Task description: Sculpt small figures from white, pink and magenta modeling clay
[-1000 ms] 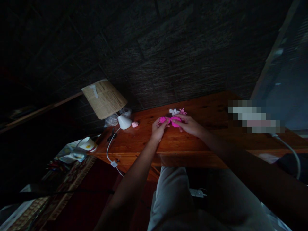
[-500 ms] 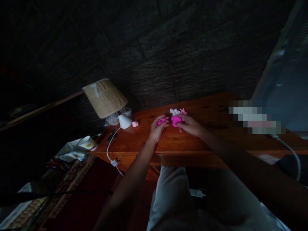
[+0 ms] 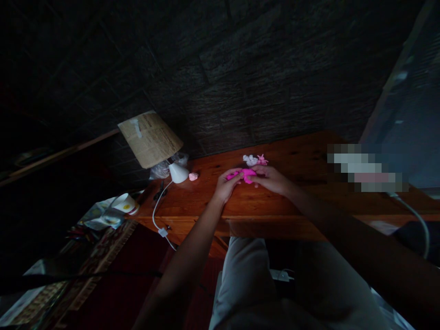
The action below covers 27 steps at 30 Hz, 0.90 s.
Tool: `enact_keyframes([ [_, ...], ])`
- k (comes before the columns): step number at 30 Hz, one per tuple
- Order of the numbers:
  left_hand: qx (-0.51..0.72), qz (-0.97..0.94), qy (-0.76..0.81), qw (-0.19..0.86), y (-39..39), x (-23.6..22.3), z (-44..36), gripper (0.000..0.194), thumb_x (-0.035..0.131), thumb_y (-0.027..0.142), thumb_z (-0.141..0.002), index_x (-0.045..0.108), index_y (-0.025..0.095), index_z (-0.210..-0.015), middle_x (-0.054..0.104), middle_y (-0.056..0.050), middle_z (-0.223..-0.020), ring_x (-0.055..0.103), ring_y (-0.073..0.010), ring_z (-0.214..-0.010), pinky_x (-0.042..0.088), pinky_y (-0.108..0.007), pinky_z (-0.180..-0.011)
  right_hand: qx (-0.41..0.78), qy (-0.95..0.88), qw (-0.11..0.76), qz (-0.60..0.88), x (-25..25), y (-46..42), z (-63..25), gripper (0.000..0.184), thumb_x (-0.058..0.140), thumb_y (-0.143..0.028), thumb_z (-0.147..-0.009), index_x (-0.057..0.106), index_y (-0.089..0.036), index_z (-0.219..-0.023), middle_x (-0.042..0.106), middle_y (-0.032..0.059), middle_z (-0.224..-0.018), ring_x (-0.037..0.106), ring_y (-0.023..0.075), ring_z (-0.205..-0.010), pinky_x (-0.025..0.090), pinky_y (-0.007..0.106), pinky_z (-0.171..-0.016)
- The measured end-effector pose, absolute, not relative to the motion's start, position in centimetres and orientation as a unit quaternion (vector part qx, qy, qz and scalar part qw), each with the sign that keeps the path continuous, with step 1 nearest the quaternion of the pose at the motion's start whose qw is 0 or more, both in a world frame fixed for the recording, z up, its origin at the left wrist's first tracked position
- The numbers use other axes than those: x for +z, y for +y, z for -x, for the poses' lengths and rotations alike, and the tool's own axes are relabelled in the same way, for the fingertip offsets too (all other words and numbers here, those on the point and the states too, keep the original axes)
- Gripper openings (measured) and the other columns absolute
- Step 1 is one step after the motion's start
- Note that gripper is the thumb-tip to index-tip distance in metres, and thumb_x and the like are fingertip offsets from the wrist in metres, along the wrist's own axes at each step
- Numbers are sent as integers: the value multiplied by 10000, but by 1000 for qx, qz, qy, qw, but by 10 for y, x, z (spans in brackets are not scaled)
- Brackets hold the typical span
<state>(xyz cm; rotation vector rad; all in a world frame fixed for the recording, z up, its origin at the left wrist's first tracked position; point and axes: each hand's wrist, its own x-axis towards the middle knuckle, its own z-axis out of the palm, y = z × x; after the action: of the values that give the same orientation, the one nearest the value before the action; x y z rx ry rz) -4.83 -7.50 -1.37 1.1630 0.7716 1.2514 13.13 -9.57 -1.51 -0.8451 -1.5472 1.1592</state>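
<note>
Magenta clay (image 3: 249, 176), held in both left grip (image 3: 225, 187) and right grip (image 3: 272, 179) over the counter (image 3: 257, 204), lying crosswise between them, bulkier rightward, perhaps one joined piece.

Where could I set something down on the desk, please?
Bare desk lies between the pale lump and left hand, and from the right hand toward the pixelated patch. Crowded: magenta dough in both hands, white piece and pink piece just behind.

Two bare hands, left hand (image 3: 224, 188) and right hand (image 3: 273, 180); two bright magenta, lumpy pieces (image 3: 249, 177), one in each; beyond the right hand, one white knobbly figure (image 3: 250, 160) and one pink spiky figure (image 3: 262, 160); left of the left hand, one small pale-pink lump (image 3: 193, 176), one tan-shaded lamp (image 3: 151, 140)
</note>
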Motion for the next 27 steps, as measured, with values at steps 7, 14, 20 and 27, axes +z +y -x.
enact_keyframes([
  [7,541,-507,345,575,-71,-18,49,362,912,323,-556,755,153,-834,718,-9,-758,624,-89,-662,463,-202,-622,464,-641,498,354,-16,-93,-131,260,734,-370,-773,719,-168,-936,733,39,-819,597,115,-582,530,269,-590],
  [14,543,-502,356,571,-71,-18,49,330,902,326,-578,745,160,-815,704,-2,-723,627,-96,-668,459,-199,-615,464,-642,502,347,-19,-91,-131,299,744,-414,-753,711,-180,-936,734,44,-831,591,122,-581,532,281,-581],
  [20,562,-505,354,551,-72,-18,47,323,895,363,-590,722,156,-767,698,4,-725,614,-87,-649,469,-199,-619,471,-640,492,354,-17,-93,-130,224,733,-323,-767,710,-174,-932,750,45,-853,598,117,-585,534,266,-581],
  [27,579,-480,365,549,-70,-18,49,293,881,324,-623,707,152,-784,690,8,-748,614,-80,-674,462,-193,-640,465,-648,489,352,-15,-94,-130,253,742,-369,-757,697,-181,-920,743,44,-851,595,128,-598,528,278,-582],
])
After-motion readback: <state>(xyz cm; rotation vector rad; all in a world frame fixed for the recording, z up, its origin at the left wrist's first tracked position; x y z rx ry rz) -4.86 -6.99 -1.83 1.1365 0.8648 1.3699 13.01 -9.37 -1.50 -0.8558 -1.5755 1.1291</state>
